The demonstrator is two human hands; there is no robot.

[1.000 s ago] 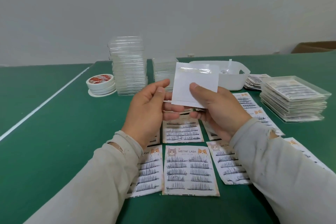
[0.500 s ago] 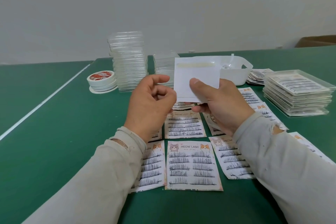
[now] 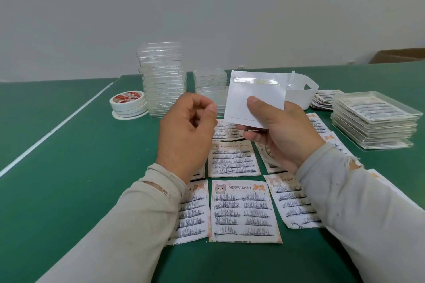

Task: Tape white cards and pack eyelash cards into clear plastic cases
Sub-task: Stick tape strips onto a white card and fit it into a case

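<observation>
Right now we are holding a white card (image 3: 254, 96) up at the centre of the view, pinching its lower edge between the thumb and fingers of our right hand (image 3: 279, 132). A glossy strip of tape (image 3: 257, 81) is lying across the card near its top edge, so the taping of this card looks done or nearly so. Our left hand (image 3: 187, 132) is hovering just beside the card at about nine o'clock from it, apart from it, with its fingers curled and thumb meeting forefinger; whether it is pinching a bit of tape backing we cannot tell.

Below our hands, toward six o'clock, eyelash cards (image 3: 242, 210) printed "MEOW LASH" are lying loose in rows on the green table (image 3: 69, 179), waiting to be packed. At eleven o'clock from the white card, a tall stack of empty clear cases (image 3: 162, 78) is standing, with a shorter stack (image 3: 210, 84) just beside it, and rolls of tape (image 3: 128, 102) are sitting farther toward nine o'clock. At three o'clock, a pile of filled cases (image 3: 373, 119) is showing that part of the packing is finished. Behind the card, a white plastic bin (image 3: 301, 95) is resting, with more eyelash cards (image 3: 324, 99) heaped next to it.

We are judging the job as midway: many cards and empty cases are remaining.
</observation>
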